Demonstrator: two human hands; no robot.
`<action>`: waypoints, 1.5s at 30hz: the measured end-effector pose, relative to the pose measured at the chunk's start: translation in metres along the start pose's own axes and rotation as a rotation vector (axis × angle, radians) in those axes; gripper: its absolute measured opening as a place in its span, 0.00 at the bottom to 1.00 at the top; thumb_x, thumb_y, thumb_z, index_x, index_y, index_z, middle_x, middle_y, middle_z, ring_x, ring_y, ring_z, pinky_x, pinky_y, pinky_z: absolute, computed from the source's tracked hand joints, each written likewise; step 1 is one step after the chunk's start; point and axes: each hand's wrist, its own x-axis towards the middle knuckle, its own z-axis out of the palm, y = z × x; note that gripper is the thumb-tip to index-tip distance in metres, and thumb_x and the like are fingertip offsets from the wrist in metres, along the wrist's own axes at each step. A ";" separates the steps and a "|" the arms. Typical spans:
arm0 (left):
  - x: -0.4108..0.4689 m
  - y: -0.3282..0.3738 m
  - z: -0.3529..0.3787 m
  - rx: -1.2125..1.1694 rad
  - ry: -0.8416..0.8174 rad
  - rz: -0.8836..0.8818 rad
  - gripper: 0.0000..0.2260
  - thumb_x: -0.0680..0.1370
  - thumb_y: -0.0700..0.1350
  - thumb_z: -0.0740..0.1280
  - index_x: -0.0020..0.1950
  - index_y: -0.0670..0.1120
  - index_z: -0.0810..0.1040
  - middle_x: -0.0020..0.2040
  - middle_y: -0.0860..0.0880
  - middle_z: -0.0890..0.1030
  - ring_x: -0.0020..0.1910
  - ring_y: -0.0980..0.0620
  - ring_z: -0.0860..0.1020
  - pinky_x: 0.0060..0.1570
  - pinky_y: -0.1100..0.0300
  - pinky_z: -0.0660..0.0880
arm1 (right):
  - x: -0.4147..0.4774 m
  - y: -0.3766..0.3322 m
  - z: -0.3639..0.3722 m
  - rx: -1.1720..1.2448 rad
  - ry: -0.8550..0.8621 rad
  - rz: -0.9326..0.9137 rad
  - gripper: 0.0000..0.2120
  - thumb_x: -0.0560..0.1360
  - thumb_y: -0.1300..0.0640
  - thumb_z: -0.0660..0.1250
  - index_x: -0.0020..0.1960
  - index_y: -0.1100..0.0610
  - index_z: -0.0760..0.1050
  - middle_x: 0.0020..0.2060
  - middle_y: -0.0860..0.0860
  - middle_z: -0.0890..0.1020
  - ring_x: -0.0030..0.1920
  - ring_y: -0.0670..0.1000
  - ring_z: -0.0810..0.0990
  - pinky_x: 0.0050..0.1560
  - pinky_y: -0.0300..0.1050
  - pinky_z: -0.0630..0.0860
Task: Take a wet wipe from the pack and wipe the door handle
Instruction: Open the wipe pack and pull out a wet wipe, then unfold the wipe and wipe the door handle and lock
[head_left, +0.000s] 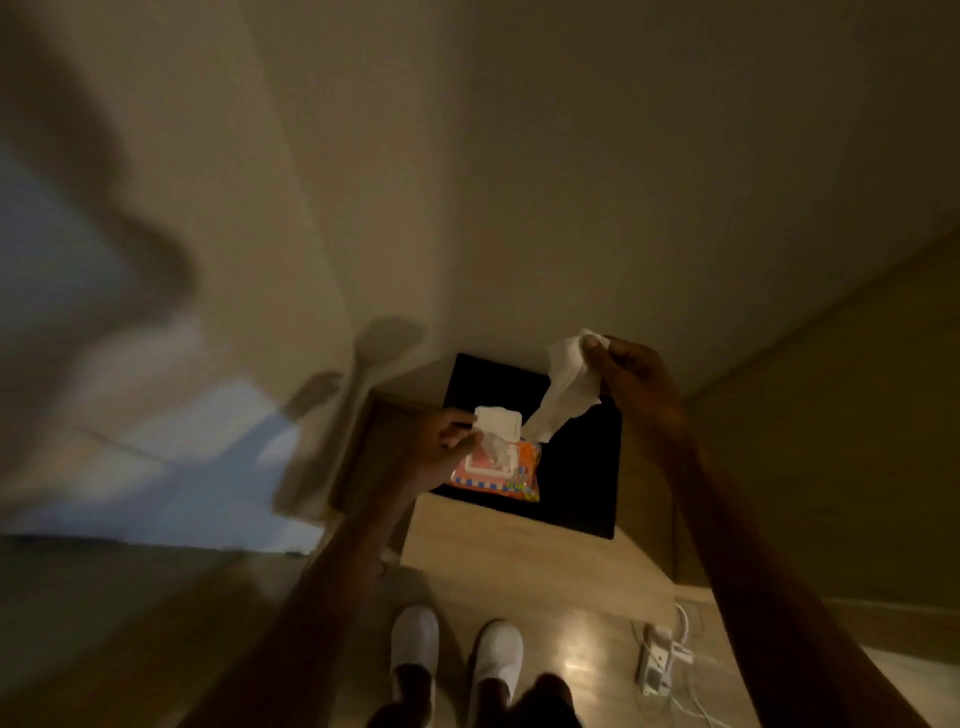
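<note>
An orange wet wipe pack (511, 478) with its white lid flipped open lies on a black square surface (576, 467). My left hand (441, 447) rests on the pack's left side and holds it down. My right hand (631, 374) is raised above and to the right, pinching a white wet wipe (566, 387) whose lower end still reaches down to the pack's opening. No door handle is in view.
The black surface sits on a light wooden table against a beige wall. On the wooden floor below are my feet in white slippers (457, 660) and a white power strip with cables (660, 660) at the right. The left side is blurred.
</note>
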 end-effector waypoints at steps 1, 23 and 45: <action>-0.017 0.019 -0.007 -0.035 0.017 0.007 0.14 0.75 0.39 0.70 0.60 0.39 0.77 0.51 0.43 0.80 0.53 0.51 0.78 0.39 0.77 0.73 | -0.010 -0.019 0.000 -0.007 -0.037 0.000 0.17 0.79 0.52 0.65 0.47 0.68 0.79 0.38 0.59 0.78 0.39 0.55 0.78 0.39 0.51 0.75; -0.261 0.160 -0.066 -0.105 0.556 0.200 0.08 0.75 0.47 0.70 0.42 0.42 0.80 0.42 0.47 0.84 0.41 0.62 0.80 0.42 0.70 0.73 | -0.144 -0.166 0.061 -0.088 -0.690 -0.269 0.12 0.77 0.53 0.67 0.38 0.57 0.81 0.34 0.50 0.82 0.36 0.49 0.80 0.39 0.44 0.75; -0.677 0.022 -0.153 -0.474 1.295 0.004 0.11 0.79 0.53 0.63 0.54 0.48 0.79 0.48 0.45 0.82 0.41 0.46 0.82 0.40 0.53 0.80 | -0.450 -0.165 0.319 -0.030 -1.281 -0.266 0.12 0.79 0.51 0.64 0.57 0.55 0.80 0.51 0.56 0.84 0.52 0.54 0.83 0.49 0.49 0.80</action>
